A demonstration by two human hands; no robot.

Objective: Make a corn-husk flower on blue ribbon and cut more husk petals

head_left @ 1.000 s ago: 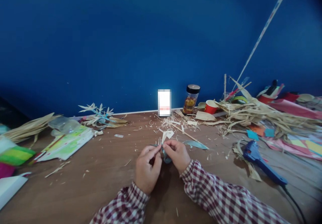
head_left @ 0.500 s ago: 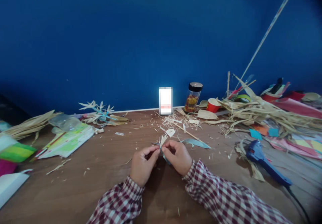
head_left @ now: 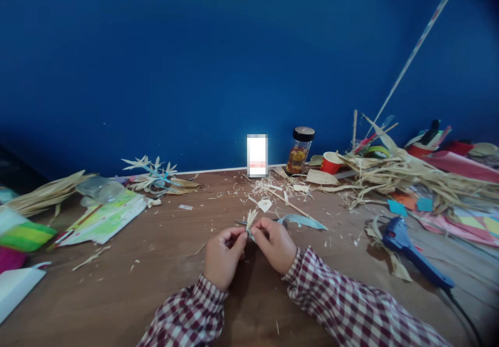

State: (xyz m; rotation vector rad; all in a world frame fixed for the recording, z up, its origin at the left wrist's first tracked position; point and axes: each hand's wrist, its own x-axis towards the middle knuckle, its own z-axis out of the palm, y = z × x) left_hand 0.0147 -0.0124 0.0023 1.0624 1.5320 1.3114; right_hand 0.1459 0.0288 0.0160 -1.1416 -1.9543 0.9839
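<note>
At the far left edge lie a white sheet and a folded green and pink paper stack on the brown table. Behind them rests a bundle of long dry leaves. Next come a crumpled clear plastic wrap and a green printed packet, touching one another. Near the wall sits a finished straw flower spray with pale blue stems.

At centre, the left hand and right hand meet thumb to forefinger, both pinching a small pale straw piece held just above the table; its frayed tip points upward. A thin blue strip shows between the fingers (its full shape is hidden). Both sleeves are red and white check. Straw shavings are scattered behind the hands, and a light blue leaf cut-out lies just right of the right hand.

Against the wall stands a blurred white upright object. Beside it is a clear jar with a black lid on, upright, holding yellow and orange contents that cannot be identified. A red paper cup is tilted toward the camera; its contents cannot be told. Further right sprawls a heap of straw strips over coloured paper sheets. A blue glue gun lies on its side, with its black cord trailing off right.
</note>
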